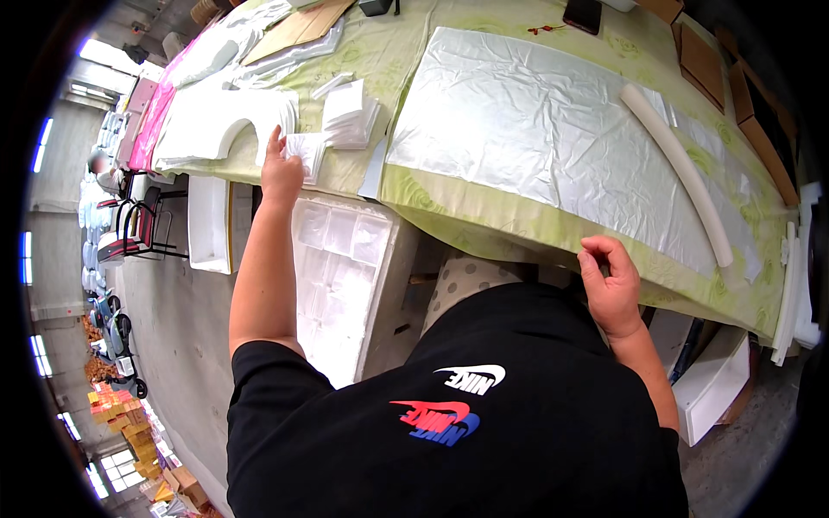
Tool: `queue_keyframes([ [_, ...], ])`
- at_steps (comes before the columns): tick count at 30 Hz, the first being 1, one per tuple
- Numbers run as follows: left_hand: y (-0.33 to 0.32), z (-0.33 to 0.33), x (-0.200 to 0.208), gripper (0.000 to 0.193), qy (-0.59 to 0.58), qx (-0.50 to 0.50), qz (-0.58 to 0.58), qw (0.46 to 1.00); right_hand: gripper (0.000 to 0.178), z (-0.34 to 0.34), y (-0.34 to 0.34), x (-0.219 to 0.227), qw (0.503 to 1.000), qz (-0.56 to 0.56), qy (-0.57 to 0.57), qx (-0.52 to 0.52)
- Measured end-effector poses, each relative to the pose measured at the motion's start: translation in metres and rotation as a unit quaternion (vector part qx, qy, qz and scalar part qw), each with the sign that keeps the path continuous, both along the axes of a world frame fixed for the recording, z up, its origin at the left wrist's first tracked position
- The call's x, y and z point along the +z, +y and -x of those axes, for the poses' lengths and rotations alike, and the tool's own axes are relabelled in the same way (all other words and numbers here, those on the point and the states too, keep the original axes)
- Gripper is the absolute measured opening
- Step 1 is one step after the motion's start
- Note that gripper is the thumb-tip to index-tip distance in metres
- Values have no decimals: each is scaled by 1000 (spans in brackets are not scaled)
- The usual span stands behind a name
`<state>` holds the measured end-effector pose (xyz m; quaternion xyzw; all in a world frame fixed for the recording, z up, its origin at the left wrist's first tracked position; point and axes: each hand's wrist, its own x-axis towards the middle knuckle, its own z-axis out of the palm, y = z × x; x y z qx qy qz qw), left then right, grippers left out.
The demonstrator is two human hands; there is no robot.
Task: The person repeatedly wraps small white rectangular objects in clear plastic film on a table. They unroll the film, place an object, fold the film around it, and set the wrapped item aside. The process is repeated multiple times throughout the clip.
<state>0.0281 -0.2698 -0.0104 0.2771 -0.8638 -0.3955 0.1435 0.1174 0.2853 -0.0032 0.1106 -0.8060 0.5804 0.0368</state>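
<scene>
My left hand (281,176) reaches to the table's front edge, index finger stretched out and the other fingers partly curled. It is at the right end of a stack of white arch-shaped sheets (199,116), beside a small pile of white square pieces (305,154). Whether the fingertips touch the sheets, I cannot tell. A taller pile of white squares (350,116) sits just behind. My right hand (611,285) hovers by the front edge of the cloth, fingers curled in near the thumb, with nothing visible in them. Beyond it lies a wrinkled silvery-white sheet (518,112).
A long cream foam tube (678,173) rests across the sheet's right side. A black phone (583,15) lies at the back. Cardboard boxes (760,129) stand at far right. Under the table are a white compartmented block (337,259) and a white tray (210,224). A person (108,177) is at far left.
</scene>
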Motion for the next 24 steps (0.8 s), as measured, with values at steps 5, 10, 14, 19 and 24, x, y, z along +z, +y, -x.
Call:
queue_keyframes([
  [5,23,7,0,62,28,-33,275,960,16,-6,15,0,998,-5,17,-54],
  [10,31,-11,-4,48,245,-128,245,929,31,38,103,16,893,-298,255,-219],
  [14,88,-6,0,35,227,-237,72,942,52,63,197,16,796,-518,108,-294],
  [19,201,1,-2,33,219,-387,-29,895,60,60,219,35,850,-488,-90,-178],
  [24,325,0,23,36,102,-511,-94,848,74,9,143,53,869,-443,-163,-148],
])
